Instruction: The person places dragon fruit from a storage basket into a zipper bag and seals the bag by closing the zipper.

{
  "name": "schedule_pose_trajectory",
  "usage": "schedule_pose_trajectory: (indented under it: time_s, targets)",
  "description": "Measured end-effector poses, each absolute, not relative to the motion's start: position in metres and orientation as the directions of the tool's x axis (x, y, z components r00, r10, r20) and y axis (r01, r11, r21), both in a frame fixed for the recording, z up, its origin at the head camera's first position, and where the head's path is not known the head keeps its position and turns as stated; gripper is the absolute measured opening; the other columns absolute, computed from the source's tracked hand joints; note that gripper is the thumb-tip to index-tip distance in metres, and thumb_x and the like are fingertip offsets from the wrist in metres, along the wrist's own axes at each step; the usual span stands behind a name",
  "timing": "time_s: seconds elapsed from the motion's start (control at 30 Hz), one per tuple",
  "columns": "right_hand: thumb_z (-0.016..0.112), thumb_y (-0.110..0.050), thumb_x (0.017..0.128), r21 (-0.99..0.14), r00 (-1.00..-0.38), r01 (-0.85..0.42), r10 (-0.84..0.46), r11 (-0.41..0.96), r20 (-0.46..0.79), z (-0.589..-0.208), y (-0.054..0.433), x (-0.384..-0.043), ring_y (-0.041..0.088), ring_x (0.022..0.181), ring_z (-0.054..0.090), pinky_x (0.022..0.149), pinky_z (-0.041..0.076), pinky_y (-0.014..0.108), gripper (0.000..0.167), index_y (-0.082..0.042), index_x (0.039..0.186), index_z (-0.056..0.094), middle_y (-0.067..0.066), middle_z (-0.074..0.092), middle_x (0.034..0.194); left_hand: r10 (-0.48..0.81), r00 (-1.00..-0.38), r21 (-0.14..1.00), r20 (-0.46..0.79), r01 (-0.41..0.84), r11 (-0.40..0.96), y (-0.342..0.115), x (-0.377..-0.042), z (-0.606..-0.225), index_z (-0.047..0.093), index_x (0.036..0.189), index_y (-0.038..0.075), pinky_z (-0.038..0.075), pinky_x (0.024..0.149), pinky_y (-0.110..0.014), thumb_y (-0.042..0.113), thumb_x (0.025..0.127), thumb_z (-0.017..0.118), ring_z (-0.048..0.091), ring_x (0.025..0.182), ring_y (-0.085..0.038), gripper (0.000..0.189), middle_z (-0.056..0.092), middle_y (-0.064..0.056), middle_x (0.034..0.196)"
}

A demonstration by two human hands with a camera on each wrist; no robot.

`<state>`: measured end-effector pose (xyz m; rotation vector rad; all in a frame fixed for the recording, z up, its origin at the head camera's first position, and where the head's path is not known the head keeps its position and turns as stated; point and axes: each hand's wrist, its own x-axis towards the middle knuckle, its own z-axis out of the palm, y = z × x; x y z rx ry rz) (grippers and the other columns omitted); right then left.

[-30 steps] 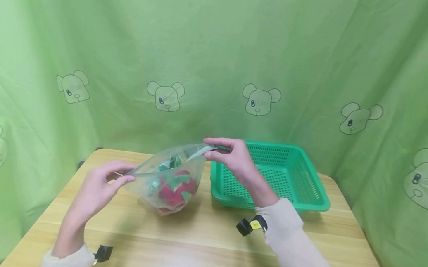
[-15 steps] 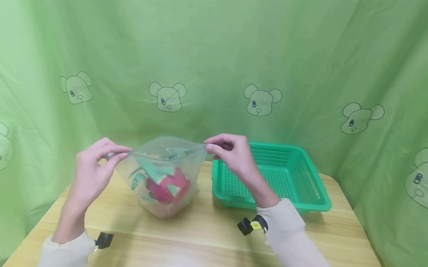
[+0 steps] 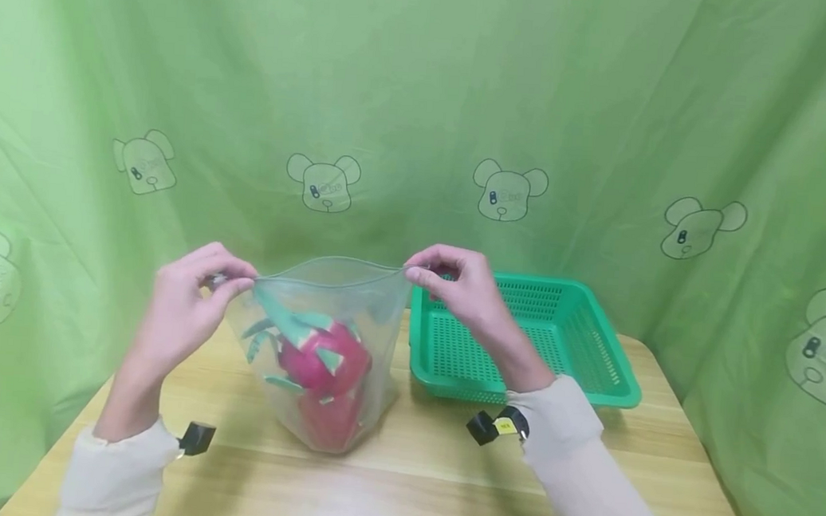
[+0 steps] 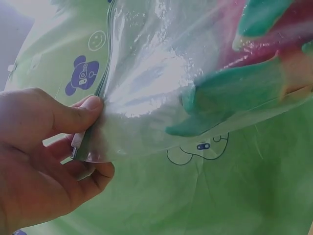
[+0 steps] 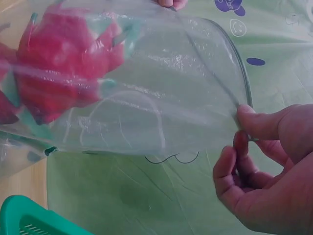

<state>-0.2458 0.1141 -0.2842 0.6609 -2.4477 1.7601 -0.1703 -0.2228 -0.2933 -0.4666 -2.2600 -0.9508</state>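
Observation:
A clear zip bag (image 3: 387, 320) stands upright, its mouth stretched between my two hands. Inside is a pink dragon fruit (image 3: 337, 357) with green scales; more pink shows beneath it. My left hand (image 3: 190, 298) pinches the bag's left top corner between thumb and fingers. By that thumb, in the left wrist view, a small pale zipper slider (image 4: 77, 140) sits on the zip edge. At the right top corner, my right hand (image 3: 464, 289) pinches the rim with thumb and forefinger. The mouth still bows apart in the middle. The bag's bottom appears to touch the table.
Right of the bag, a green plastic basket (image 3: 533, 394) with slotted walls sits on the wooden table (image 3: 396, 505), partly behind my right hand. A green curtain (image 3: 425, 91) with bear-head prints surrounds the table at the back and sides.
Both hands have risen, the left one more, pulling the bag from a slanted, gaping position to upright. Its rim is now straighter and the dragon fruit shows more fully. The basket stays put.

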Motion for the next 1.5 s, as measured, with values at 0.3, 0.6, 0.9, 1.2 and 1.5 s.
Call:
schedule_pose_trajectory:
  time_s: [0.3,0.6,0.9,1.2,1.5]
  targets:
    - [0.071,-0.012,0.097,-0.924,-0.919,-0.310,-0.319,0.224,0.231,-0.290,0.112,-0.246,0.027,0.095,0.067,0.085,0.053,0.034,0.015,-0.003,0.109,0.072,0.011,0.074,0.102,0.117,-0.840,0.620,0.531,0.478,0.622,-0.217,-0.171,-0.300,0.068,0.105,0.004,0.053,0.092,-0.054,0.003,0.101,0.062,0.067,0.099,-0.030,0.007,0.072,-0.011,0.103]
    - [0.069,-0.010,0.098,-0.941,-0.922,-0.292,-0.313,0.173,0.228,-0.298,0.112,-0.244,0.027,0.092,0.069,0.085,0.056,0.038,0.016,-0.003,0.112,0.071,0.012,0.076,0.099,0.068,-0.820,0.533,0.568,0.430,0.729,-0.212,-0.169,-0.306,0.068,0.101,0.006,0.053,0.065,-0.035,0.000,0.100,0.063,0.069,0.078,-0.024,0.008,0.074,-0.007,0.090]
    - [0.069,-0.008,0.097,-0.931,-0.928,-0.310,-0.273,0.192,0.253,-0.297,0.111,-0.244,0.029,0.091,0.070,0.081,0.057,0.033,0.014,-0.003,0.110,0.073,0.011,0.077,0.100,0.072,-0.793,0.532,0.605,0.471,0.704,-0.213,-0.174,-0.305,0.068,0.102,0.002,0.051,0.068,-0.024,-0.004,0.098,0.063,0.071,0.083,-0.028,0.008,0.074,-0.012,0.094]
    - [0.069,-0.003,0.097,-0.923,-0.937,-0.334,-0.171,0.192,0.304,-0.296,0.107,-0.261,0.021,0.089,0.071,0.077,0.057,0.028,0.011,-0.002,0.107,0.074,0.011,0.078,0.099,0.050,-0.807,0.559,0.589,0.451,0.695,-0.214,-0.210,-0.302,0.066,0.106,0.000,0.056,0.071,-0.034,0.000,0.102,0.059,0.068,0.081,-0.029,0.009,0.073,-0.016,0.099]
    - [0.069,-0.003,0.097,-0.900,-0.932,-0.363,-0.081,0.240,0.354,-0.292,0.104,-0.287,0.019,0.092,0.069,0.076,0.055,0.029,0.011,-0.003,0.107,0.074,0.011,0.077,0.102,0.007,-0.815,0.575,0.579,0.415,0.706,-0.206,-0.259,-0.297,0.064,0.109,-0.002,0.058,0.085,-0.045,0.001,0.102,0.057,0.067,0.092,-0.034,0.010,0.071,-0.020,0.105]
